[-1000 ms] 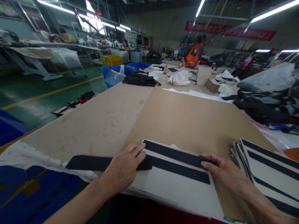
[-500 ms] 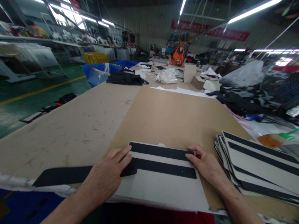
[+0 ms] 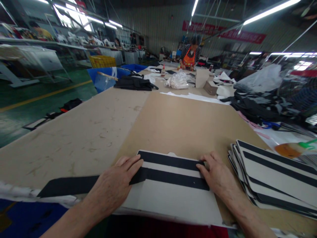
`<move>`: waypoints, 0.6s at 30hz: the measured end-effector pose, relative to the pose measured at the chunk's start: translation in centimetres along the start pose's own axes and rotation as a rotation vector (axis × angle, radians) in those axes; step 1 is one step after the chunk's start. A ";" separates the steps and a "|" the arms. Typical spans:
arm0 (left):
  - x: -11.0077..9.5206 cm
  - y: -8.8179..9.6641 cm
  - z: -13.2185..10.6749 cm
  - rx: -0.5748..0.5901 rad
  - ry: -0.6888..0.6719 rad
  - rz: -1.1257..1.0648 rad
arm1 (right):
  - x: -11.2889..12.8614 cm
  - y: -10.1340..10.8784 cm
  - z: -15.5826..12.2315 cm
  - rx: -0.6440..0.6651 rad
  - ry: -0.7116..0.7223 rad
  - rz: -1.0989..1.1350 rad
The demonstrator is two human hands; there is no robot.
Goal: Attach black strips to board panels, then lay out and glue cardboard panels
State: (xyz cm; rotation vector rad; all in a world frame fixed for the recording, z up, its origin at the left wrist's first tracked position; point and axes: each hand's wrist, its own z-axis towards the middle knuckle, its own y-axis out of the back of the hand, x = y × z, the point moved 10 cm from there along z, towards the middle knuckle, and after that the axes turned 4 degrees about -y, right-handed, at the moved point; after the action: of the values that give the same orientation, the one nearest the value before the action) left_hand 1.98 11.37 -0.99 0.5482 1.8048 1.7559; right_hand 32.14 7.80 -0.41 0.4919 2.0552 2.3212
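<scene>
A light grey board (image 3: 173, 201) lies at the table's front edge, with two black strips along its length. The far black strip (image 3: 168, 159) runs beside its back edge; the near black strip (image 3: 173, 178) lies below it. My left hand (image 3: 116, 180) rests on the strips' left end, fingers stretched out and pressed flat. Thumb and fingers of my right hand (image 3: 214, 170) are apart, touching the far strip's right end and the board's edge. Partly under my left forearm, another black strip (image 3: 69, 185) lies on the table.
A stack of similar striped boards (image 3: 277, 178) stands to the right. Beyond it are an orange-brown bottle with a green top (image 3: 289, 149) and dark fabric (image 3: 262, 105). Farther back are black cloth (image 3: 135, 82), a plastic bag (image 3: 177, 81), a blue bin (image 3: 104, 79) and a person in an orange apron (image 3: 189, 59).
My right fingertips have gone from pinching at the far strip's end to pressing down there. My left hand has barely shifted, and the board lies in the same place.
</scene>
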 end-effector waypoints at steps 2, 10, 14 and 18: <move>-0.4 0.5 0.4 0.028 0.000 0.014 | 2.4 -0.4 -0.5 0.069 0.124 -0.125; -2.5 1.4 2.4 0.055 -0.014 0.109 | 9.3 -1.6 -2.5 0.240 0.341 -0.521; -1.8 1.2 2.6 0.025 -0.008 0.080 | 8.8 -1.9 -2.5 0.232 0.350 -0.482; -0.7 0.8 2.1 0.002 0.004 0.027 | 5.8 -1.6 -2.8 0.211 0.301 -0.447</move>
State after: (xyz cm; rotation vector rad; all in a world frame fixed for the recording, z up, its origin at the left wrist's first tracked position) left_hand 3.80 12.52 -0.12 0.5727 1.8103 1.7739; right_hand 25.63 6.49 -0.84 -0.3152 2.2496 2.0202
